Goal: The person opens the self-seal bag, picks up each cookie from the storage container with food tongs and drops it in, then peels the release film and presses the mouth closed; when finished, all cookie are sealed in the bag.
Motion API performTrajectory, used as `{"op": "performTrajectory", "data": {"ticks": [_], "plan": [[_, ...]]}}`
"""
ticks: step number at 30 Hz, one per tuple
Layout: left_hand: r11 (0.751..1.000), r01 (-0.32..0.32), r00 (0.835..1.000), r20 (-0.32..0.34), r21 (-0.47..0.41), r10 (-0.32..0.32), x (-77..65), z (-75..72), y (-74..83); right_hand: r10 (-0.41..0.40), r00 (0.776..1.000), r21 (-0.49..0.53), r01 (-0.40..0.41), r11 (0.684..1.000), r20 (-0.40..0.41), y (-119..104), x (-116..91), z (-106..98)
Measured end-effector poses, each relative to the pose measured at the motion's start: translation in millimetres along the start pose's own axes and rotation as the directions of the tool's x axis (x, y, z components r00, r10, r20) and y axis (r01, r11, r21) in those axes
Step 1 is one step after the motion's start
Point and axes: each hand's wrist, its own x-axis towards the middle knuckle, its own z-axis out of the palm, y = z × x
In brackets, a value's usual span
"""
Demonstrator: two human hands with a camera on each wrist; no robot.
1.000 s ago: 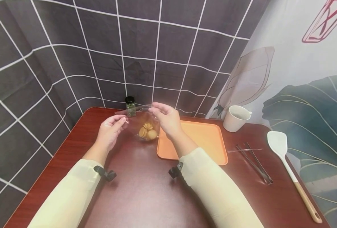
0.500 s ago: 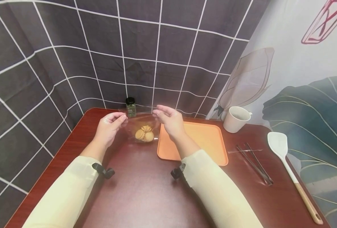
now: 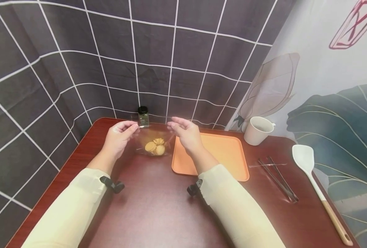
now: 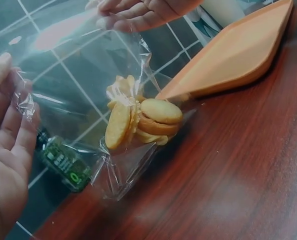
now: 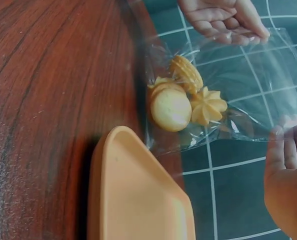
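Note:
A clear plastic bag is stretched between my two hands above the back of the table. My left hand pinches one side of it between thumb and fingers. The opposite side is pinched by my right hand. Several cookies sit together in the bottom of the bag; in the right wrist view a round sandwich cookie and a star-shaped cookie show plainly. Just behind the bag stands a small black-capped jar with green contents, partly seen through the film in the left wrist view.
An orange tray lies right of the bag, partly under my right forearm. Farther right are a white mug, metal tongs and a white spatula with a wooden handle. A tiled-pattern curtain closes off the back.
My hands have spread slightly apart, the right one shifting a little rightward. The bag with the cookies has swung slightly left and its film is pulled wider.

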Motion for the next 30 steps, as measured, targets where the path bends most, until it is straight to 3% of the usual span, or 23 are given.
{"op": "performTrajectory", "data": {"ticks": [10,15,22,30], "plan": [[0.997,0.038,0.999,-0.015,0.060,-0.037,2.4,-4.7,-5.5,0.019,1.000,-0.003,-0.019,1.000,0.012,11,4,-2],[0.998,0.053,0.998,-0.018,0.040,-0.052,5.0,-7.8,-5.5,0.056,0.998,-0.051,-0.055,0.997,0.013,16,5,-3],[0.997,0.061,0.998,0.013,0.053,-0.062,6.5,-11.9,-4.8,0.048,0.999,-0.116,-0.049,0.992,-0.008,18,8,-4],[0.986,0.039,0.999,0.005,0.165,-0.040,5.9,-16.8,-1.7,0.041,0.999,-0.099,-0.043,0.994,-0.021,18,11,-5]]}}
